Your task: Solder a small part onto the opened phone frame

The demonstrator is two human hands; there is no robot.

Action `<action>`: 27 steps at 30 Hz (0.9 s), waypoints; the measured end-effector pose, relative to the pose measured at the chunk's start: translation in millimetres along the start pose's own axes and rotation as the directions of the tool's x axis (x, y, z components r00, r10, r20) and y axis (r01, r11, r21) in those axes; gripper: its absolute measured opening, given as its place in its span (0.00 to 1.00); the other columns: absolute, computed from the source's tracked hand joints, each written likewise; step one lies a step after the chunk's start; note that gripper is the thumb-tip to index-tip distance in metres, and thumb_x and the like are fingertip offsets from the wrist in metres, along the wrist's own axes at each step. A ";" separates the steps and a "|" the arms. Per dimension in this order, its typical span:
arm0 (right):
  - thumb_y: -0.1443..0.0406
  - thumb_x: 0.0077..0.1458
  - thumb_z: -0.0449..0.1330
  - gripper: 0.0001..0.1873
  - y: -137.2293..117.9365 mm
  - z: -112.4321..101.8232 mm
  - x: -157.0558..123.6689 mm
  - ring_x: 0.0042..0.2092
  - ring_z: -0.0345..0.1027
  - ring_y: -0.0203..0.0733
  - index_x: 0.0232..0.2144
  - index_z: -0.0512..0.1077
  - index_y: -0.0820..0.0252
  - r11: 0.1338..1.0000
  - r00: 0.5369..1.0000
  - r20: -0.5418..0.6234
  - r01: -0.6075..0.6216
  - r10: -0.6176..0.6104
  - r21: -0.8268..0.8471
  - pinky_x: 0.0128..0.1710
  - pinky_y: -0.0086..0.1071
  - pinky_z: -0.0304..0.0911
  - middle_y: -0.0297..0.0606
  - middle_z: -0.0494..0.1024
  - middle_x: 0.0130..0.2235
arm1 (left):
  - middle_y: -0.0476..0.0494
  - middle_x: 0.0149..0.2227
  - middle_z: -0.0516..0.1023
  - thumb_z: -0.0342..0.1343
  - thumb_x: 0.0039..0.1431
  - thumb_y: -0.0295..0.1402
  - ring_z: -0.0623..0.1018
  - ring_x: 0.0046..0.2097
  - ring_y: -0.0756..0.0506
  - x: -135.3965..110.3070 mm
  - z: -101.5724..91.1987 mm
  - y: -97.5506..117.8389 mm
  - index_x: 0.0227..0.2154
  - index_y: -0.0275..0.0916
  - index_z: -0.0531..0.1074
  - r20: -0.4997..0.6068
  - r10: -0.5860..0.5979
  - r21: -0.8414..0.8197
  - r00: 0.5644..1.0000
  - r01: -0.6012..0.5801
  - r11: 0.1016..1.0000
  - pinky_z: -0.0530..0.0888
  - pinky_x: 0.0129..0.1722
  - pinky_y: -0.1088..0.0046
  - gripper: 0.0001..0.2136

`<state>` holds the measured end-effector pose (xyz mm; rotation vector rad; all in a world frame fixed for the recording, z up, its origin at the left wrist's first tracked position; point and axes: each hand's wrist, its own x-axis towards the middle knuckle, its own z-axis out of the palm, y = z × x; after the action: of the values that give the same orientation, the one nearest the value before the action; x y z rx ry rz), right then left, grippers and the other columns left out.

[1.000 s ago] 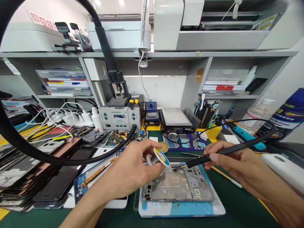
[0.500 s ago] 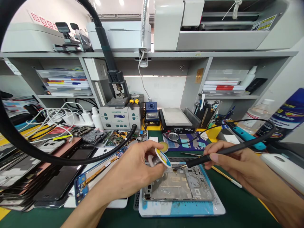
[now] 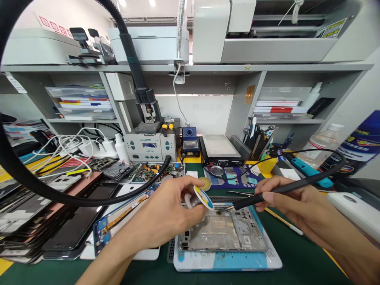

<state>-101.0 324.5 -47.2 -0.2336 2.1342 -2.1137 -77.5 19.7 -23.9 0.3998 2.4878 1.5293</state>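
My left hand (image 3: 169, 213) grips a solder wire spool (image 3: 203, 198) with a white, blue and yellow face, tilted above a metal phone frame (image 3: 213, 233). In my right hand (image 3: 285, 200) is a soldering iron (image 3: 249, 201) with a black handle and trailing cable. Its thin tip points left to the frame's upper edge, just beside the spool; whether it touches the metal I cannot tell. The frame lies flat on a blue and white pad (image 3: 231, 261). My left fingers hide part of the spool and the frame's upper left corner.
At left lie stacked phone parts (image 3: 26, 213) and a blue phone housing (image 3: 102, 237). Behind stand a hot air station (image 3: 148, 146), a soldering station (image 3: 190, 144) and a heating plate (image 3: 221, 148). A black hose (image 3: 89, 202) arcs across the left; a brush (image 3: 285, 221) lies right.
Almost nothing differs. Both hands keep their places with the spool and the soldering iron, and the phone frame stays where it was.
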 end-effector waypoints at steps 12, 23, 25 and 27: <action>0.56 0.51 0.74 0.11 -5.4 6.1 0.5 0.36 0.76 0.44 0.29 0.82 0.56 0.999 0.999 -0.027 0.020 -0.020 -0.032 0.40 0.35 0.76 0.36 0.78 0.39 | 0.50 0.44 0.80 0.59 0.60 0.32 0.76 0.46 0.43 1.9 0.6 1.5 0.54 0.45 0.73 0.008 0.023 -0.023 1.000 -0.023 0.999 0.69 0.39 0.72 0.19; 0.58 0.48 0.75 0.10 -2.6 16.2 -8.1 0.30 0.78 0.49 0.31 0.83 0.54 0.996 0.987 -0.145 -0.065 0.074 0.062 0.25 0.35 0.76 0.40 0.85 0.31 | 0.51 0.42 0.79 0.59 0.61 0.34 0.71 0.36 0.49 -1.5 0.5 3.3 0.56 0.45 0.73 0.007 0.010 -0.024 1.000 -0.010 1.000 0.64 0.32 0.74 0.20; 0.58 0.48 0.75 0.10 -1.5 14.7 -7.8 0.31 0.79 0.50 0.32 0.83 0.54 0.996 0.986 -0.149 -0.066 0.075 0.062 0.26 0.36 0.76 0.40 0.85 0.31 | 0.52 0.42 0.79 0.59 0.61 0.34 0.71 0.36 0.49 -0.1 0.8 3.3 0.56 0.45 0.73 0.011 0.006 -0.030 1.000 -0.006 1.000 0.64 0.32 0.75 0.20; 0.59 0.47 0.76 0.09 -0.1 13.1 -6.8 0.30 0.79 0.49 0.31 0.83 0.53 0.997 0.987 -0.143 -0.061 0.068 0.053 0.25 0.35 0.76 0.38 0.85 0.29 | 0.52 0.42 0.80 0.59 0.61 0.33 0.72 0.36 0.49 0.8 1.5 3.6 0.56 0.45 0.72 0.011 0.005 -0.039 1.000 -0.005 0.999 0.65 0.32 0.75 0.20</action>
<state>-91.7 313.0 -47.4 -0.0063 2.1314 -2.2053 -77.3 22.7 -21.4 0.4072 2.4463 1.5705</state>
